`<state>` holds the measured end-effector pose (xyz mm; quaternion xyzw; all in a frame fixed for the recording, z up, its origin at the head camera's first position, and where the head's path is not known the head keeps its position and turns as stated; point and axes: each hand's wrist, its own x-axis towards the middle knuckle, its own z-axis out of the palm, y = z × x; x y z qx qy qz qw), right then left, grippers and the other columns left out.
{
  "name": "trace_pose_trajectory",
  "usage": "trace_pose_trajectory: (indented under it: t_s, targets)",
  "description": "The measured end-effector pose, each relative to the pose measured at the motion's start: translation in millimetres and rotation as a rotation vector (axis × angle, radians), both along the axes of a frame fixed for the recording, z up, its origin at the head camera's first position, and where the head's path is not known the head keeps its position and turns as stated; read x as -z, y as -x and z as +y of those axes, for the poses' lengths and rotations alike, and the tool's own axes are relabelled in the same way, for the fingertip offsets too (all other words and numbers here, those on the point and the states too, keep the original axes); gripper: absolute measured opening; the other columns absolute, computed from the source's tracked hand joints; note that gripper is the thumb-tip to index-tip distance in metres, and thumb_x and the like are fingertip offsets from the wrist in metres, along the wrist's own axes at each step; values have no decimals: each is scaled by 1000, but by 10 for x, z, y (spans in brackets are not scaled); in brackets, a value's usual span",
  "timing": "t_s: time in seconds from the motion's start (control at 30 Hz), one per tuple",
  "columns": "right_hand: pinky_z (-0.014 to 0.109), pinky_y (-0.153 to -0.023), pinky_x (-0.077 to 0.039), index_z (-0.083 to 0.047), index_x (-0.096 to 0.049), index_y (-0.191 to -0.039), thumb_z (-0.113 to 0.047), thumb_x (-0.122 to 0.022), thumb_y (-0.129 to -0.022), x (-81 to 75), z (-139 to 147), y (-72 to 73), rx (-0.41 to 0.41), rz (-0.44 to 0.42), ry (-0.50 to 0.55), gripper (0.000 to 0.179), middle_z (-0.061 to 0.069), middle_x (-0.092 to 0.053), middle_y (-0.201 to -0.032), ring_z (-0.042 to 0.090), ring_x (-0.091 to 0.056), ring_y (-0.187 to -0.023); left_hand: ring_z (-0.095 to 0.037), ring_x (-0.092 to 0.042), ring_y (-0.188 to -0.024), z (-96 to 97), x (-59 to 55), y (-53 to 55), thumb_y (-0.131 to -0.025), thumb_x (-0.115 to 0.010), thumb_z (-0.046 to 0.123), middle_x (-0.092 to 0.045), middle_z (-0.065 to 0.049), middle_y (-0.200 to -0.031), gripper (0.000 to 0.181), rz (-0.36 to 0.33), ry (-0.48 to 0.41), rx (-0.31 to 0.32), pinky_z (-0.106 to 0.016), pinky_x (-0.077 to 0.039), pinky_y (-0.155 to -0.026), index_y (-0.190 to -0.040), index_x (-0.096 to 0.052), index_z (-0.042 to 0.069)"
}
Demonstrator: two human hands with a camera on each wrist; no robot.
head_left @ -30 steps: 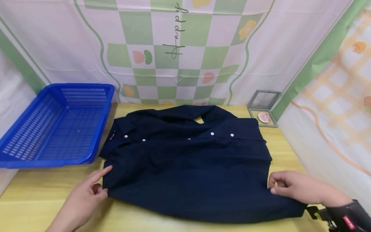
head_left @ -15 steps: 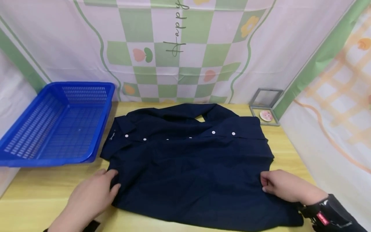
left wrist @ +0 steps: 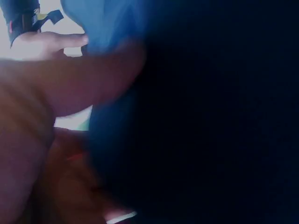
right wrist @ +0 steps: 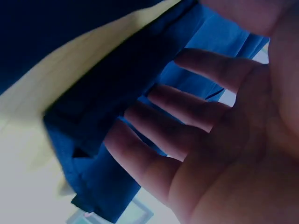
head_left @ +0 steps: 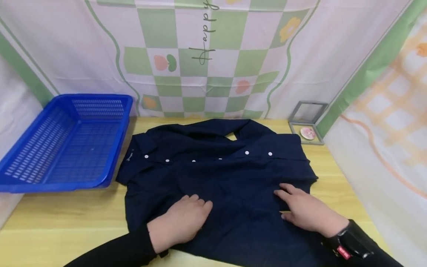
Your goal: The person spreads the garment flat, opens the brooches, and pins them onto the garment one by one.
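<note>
The right hand, fingers spread loose, apparently steadies the navy-blue, white-buttoned cloth shirt beneath it; whether the left hand, fingertips hidden, grips cannot be told.

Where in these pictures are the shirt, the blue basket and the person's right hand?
Shirt (head_left: 233, 196): head view, on the dark cloth below the row of buttons.
Blue basket (head_left: 86, 146): head view, on its bare floor.
Right hand (head_left: 307, 211): head view, on the back of the hand.

Head view bright, left wrist view dark, apparently blurred
</note>
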<state>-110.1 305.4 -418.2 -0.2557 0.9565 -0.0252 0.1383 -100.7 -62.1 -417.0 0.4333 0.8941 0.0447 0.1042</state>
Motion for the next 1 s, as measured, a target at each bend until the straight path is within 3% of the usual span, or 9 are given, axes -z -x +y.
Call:
trace_pose_trajectory:
  t_s: [0.1,0.27,0.47,0.53,0.63,0.73,0.8,0.9,1.0]
  targets:
    - [53,-91,-49,-2,-60,-134,-32,-83,-81,25,33,-17,24,-15,19,65,29,-45,-143,44,-50,-125,-11,-50,-74,-33,12,19,-90,-68,2,-57,5,-90,29,9,-123,89,-27,-45,-65,-113,-65,20]
    - [51,-87,-52,-19,-65,-98,-21,-81,-85,45,75,20,-25,65,73,21,27,-53,-132,41,-58,-115,-8,-56,-86,-124,-3,23,-88,-67,-4,-61,7,-107,36,-48,-209,301,-24,-47,-73,-109,-69,25]
    - [52,-87,-52,-22,-64,-86,-15,-77,-88,28,24,27,-50,120,91,15,27,-58,-124,40,-61,-109,-13,-52,-119,-203,37,-15,-96,-68,31,-60,5,-128,11,-173,-195,375,-39,-47,-94,-104,-75,31]
    - [50,-88,-52,-18,-67,-90,-16,-78,-86,15,-33,18,-71,151,91,12,24,-60,-122,38,-62,-108,-8,-54,-108,-213,40,-5,-100,-61,36,-61,8,-118,17,-178,-239,332,-32,-47,-87,-96,-76,30]
    - [42,-80,-54,-18,-67,-93,-16,-79,-85,-11,-150,4,-134,200,141,14,8,-62,-109,23,-65,-95,-8,-54,-81,-220,6,36,-98,-60,28,-59,8,-95,20,-50,-258,183,-26,-45,-66,-86,-74,24]
    - [33,-68,-53,-22,-63,-90,-15,-77,-87,-35,-295,13,-183,213,214,16,-9,-57,-91,7,-58,-77,-15,-53,-71,-226,-24,80,-91,-68,23,-55,3,-86,9,75,-124,-18,-32,-45,-59,-88,-73,17]
    - [31,-64,-51,-23,-61,-89,-16,-77,-87,-36,-400,39,-204,216,232,18,-14,-52,-84,3,-54,-71,-20,-57,-76,-231,-13,101,-88,-74,26,-58,-2,-91,15,85,3,-99,-36,-48,-62,-98,-74,14]
    - [34,-70,-52,-19,-66,-97,-25,-78,-87,-17,-559,84,-215,191,174,17,-8,-56,-91,10,-56,-78,-25,-60,-86,-210,51,98,-88,-74,22,-61,-7,-103,19,73,102,-143,-42,-51,-69,-104,-73,12]
    - [38,-75,-51,-12,-67,-108,-38,-80,-83,12,-699,112,-216,141,77,39,2,-55,-99,19,-55,-84,-26,-60,-86,-181,110,87,-90,-69,11,-61,-8,-102,11,100,98,-144,-42,-51,-69,-100,-74,10]
